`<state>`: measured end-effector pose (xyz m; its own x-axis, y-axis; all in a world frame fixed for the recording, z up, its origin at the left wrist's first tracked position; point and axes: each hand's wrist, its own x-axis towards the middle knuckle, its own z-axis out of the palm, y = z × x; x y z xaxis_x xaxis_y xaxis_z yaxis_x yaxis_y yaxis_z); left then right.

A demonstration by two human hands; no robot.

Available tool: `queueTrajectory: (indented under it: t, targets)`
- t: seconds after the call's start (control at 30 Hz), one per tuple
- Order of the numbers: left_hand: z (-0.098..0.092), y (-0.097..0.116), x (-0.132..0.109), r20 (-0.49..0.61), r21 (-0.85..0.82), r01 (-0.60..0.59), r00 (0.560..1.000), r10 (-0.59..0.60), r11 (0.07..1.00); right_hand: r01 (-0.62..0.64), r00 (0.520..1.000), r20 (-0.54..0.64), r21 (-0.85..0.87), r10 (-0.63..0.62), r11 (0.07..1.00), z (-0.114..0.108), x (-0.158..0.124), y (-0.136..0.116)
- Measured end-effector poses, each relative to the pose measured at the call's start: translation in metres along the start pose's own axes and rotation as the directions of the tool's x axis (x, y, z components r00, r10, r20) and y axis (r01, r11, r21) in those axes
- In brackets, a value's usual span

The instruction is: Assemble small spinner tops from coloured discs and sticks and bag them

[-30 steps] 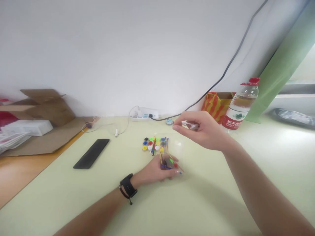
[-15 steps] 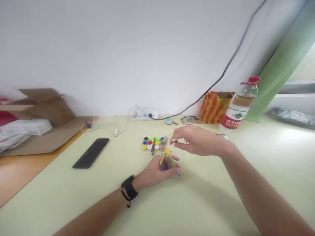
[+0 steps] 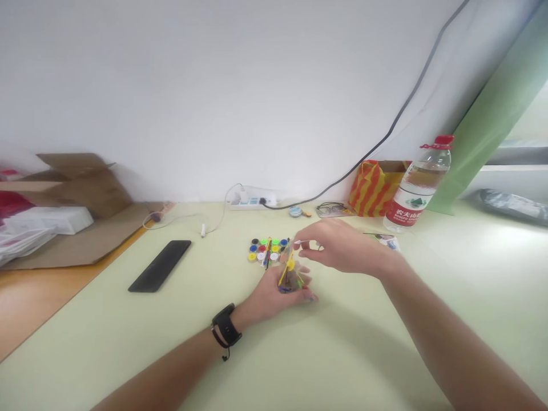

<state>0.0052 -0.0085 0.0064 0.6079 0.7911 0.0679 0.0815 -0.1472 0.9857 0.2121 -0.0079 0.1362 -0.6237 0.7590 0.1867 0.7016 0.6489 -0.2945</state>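
My left hand [image 3: 274, 294], with a black watch on its wrist, rests on the pale green table [image 3: 342, 354] and is closed round a clear packet of small coloured sticks [image 3: 291, 277]. Just above it hovers my right hand [image 3: 342, 248], with thumb and forefinger pinched at the packet's top edge. What the pinch holds is too small to make out. Behind the hands lies a set of small round paint pots [image 3: 268, 250] in several colours, with thin brushes across them.
A black phone [image 3: 160, 265] lies to the left. At the back are a white power strip [image 3: 252, 200] with cables, glasses [image 3: 331, 209], a striped orange bag [image 3: 377, 185] and a water bottle [image 3: 417, 185]. Cardboard [image 3: 81, 182] and white packets sit far left.
My right hand came down from chest height to the packet in my left hand. The small clear thing it held a second ago is no longer visible. The left hand raised the packet slightly.
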Motion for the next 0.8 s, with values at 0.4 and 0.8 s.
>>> queueTrajectory:
  t: [0.4,0.8]
  targets:
    - [0.003,0.002,0.000,0.030,0.013,-0.032,0.999,0.032,0.999,-0.009,1.000,0.009,-0.184,0.011,0.983,-0.002,-0.002,0.001]
    - [0.000,-0.004,0.002,-0.038,0.018,-0.067,0.997,0.067,0.998,-0.066,0.998,-0.021,-0.065,0.064,0.996,-0.023,-0.018,0.007]
